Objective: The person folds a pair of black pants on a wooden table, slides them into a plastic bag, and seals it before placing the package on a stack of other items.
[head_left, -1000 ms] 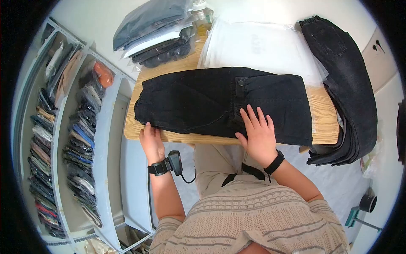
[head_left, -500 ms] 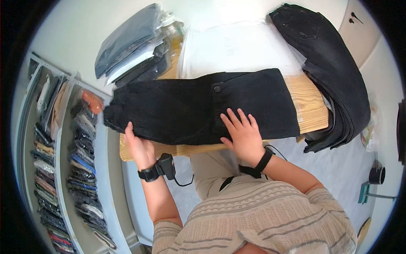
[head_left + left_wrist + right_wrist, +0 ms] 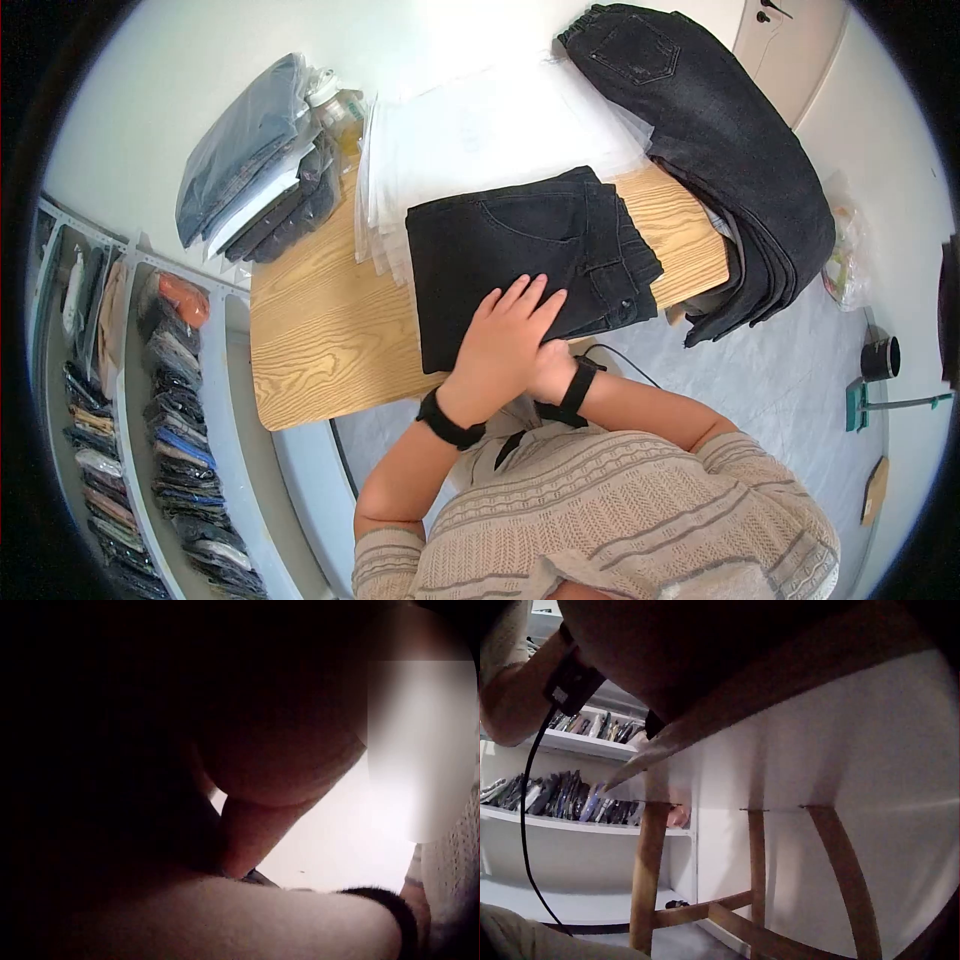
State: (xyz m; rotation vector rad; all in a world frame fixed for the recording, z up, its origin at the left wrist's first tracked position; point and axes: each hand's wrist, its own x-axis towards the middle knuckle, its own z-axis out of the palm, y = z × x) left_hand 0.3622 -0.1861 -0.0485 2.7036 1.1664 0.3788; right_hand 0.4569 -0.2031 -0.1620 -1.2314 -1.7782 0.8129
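Observation:
Folded black trousers [image 3: 490, 250] lie on the wooden table, with their elastic waistband and button toward the right. My left hand [image 3: 505, 345] rests on top of them near the front edge, its fingers extended over the cloth. Close beside it, my right hand [image 3: 552, 372] is at the trousers' near edge; its fingers are hidden by the left hand and cloth. The left wrist view is dark, with a black band [image 3: 390, 911] around a wrist. In the right wrist view the table's pale underside [image 3: 802, 742] shows.
Clear plastic bags [image 3: 470, 140] lie behind the trousers. Bagged garments [image 3: 250, 160] and a bottle [image 3: 325, 90] stand at the back left. More black jeans [image 3: 700, 110] drape over the right end. Shelves of packed clothes [image 3: 185, 430] are on the left.
The trousers' long left part has been folded over to the right, making a shorter bundle. My left hand has moved right, onto the cloth beside my right hand. The head view has shifted.

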